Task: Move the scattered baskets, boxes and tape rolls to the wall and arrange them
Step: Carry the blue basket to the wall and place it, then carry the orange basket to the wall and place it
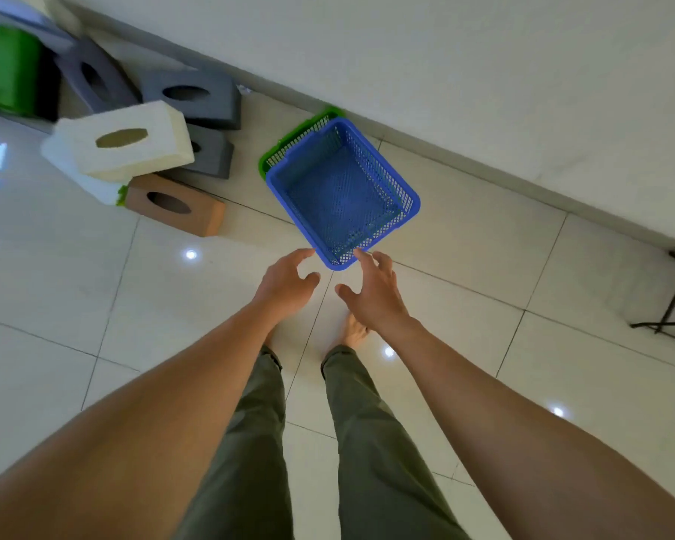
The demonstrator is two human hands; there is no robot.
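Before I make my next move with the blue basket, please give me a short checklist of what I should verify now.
1. Hands free: ok; left hand and right hand are open and hold nothing.
2. Inside of the blue basket empty: ok.
3. Stacked on the green basket: ok; whether it is fully seated, cannot tell.
4. Parallel with the wall: not ok; it sits turned.
5. Contact of fingertips with its rim: cannot tell.

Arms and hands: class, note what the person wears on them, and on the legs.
The left arm and right arm are bare, no sleeves in view. The left hand and right hand carry no gloves, rings, watch or bands. Olive-green trousers; bare feet.
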